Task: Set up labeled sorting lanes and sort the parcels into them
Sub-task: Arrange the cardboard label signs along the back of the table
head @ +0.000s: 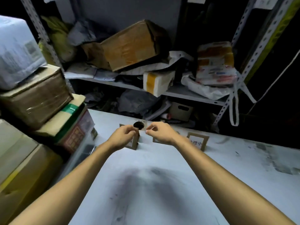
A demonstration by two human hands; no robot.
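At the left edge of the frame, stacked parcels point(35, 96) wait unsorted beside the table point(162, 184). Moving toward centre, our left hand point(124, 134) curls round a small tape roll point(140, 125), held just above a cardboard label stand point(134, 144). Our right hand point(160, 131) is close by, finger and thumb pinching at the roll's clear edge, though we cannot tell whether a tape end is lifted. Right of centre, a second label stand point(197, 141) with printed characters stands upright. We judge that we are at lane set-up, fixing labels down. The next move calls for peeling a clean strip and pressing it across the stand's base without tipping it.
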